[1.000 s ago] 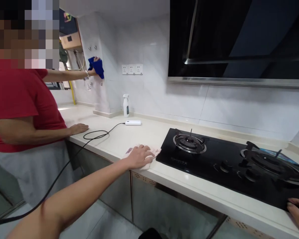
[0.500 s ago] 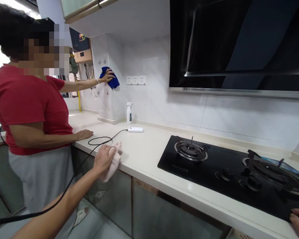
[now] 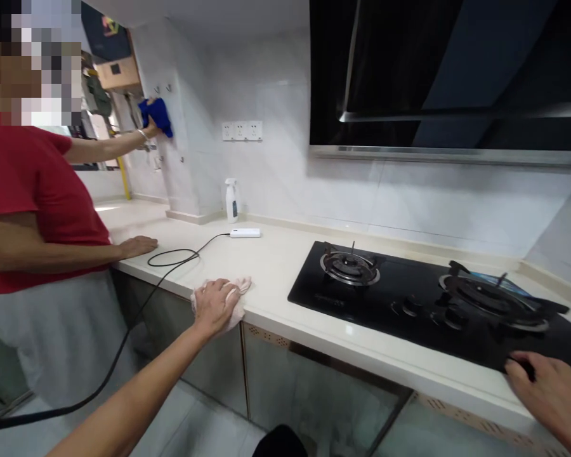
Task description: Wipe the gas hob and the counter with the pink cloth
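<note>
Two bare hands belong to the person wearing the camera. The left hand (image 3: 214,308) sits near the front edge of the pale worktop (image 3: 285,266), its fingers curled down over a crumpled pink cloth (image 3: 242,285) and pressing it against the surface, to the left of a black glass gas hob (image 3: 361,308). The right hand (image 3: 549,397) lies at the near edge of the hob, its fingers spread open with the tips on the glass, holding nothing. The hob carries two burners with dark pan supports, the left burner (image 3: 349,268) and the right burner (image 3: 492,298). Beyond the cloth, a black cable (image 3: 171,259) loops across the worktop from a white power bank (image 3: 245,233), then drops over the edge toward the lower left. A white spray bottle (image 3: 231,200) stands against the tiled wall (image 3: 304,190), below a triple wall socket (image 3: 242,131). Further left, a co-worker in a red T-shirt (image 3: 28,190) rests one hand (image 3: 137,246) flat on the worktop and presses a blue cloth (image 3: 156,117) to the wall with the other hand (image 3: 147,130). A black range hood (image 3: 433,82) hangs above the hob.
</note>
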A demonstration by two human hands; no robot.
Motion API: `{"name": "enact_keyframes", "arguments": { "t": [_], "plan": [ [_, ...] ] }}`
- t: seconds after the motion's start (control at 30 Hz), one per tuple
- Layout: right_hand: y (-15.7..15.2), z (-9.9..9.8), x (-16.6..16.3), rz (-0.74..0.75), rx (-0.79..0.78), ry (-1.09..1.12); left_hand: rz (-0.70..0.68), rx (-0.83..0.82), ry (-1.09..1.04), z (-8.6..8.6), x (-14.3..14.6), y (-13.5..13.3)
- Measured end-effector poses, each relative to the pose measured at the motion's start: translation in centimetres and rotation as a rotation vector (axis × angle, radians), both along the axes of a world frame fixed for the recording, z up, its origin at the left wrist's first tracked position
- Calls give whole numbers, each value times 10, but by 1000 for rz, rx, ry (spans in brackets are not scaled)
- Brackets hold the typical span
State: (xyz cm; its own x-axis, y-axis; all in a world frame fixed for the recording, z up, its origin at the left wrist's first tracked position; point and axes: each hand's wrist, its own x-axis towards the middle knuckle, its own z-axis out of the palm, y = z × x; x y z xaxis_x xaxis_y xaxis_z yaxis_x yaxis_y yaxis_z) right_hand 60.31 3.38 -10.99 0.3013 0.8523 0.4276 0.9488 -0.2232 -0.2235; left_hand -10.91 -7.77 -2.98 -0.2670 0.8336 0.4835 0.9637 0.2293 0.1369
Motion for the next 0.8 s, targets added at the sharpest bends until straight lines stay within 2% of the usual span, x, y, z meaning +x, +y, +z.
{"name": "enact_keyframes", "arguments": {
  "t": [0.1, 0.2, 0.3, 0.47, 0.57, 0.67, 0.73, 0.8],
  "plan": [
    [-17, 22, -24, -19, -18, -2, -161, 49, 19, -13, 64, 2],
    [-25, 34, -37, -5, -31, -22, -309, 67, 36, -24, 132, 4],
    [-26, 39, -40, -10, -50, -29, -440, 25, 51, -29, 202, 9],
    [-26, 41, -41, -21, -85, -29, -745, -50, 88, -27, 325, 24],
    [-26, 40, -43, -13, -77, -43, -834, -85, 117, -24, 391, 33],
    [-25, 40, -43, -1, -49, -38, -857, -146, 142, -20, 427, 36],
    [-26, 44, -43, 10, -27, 22, -877, -183, 137, -16, 431, 34],
    [-29, 51, -46, 30, 88, 174, -923, -206, 98, -10, 422, 32]
  ]
}}
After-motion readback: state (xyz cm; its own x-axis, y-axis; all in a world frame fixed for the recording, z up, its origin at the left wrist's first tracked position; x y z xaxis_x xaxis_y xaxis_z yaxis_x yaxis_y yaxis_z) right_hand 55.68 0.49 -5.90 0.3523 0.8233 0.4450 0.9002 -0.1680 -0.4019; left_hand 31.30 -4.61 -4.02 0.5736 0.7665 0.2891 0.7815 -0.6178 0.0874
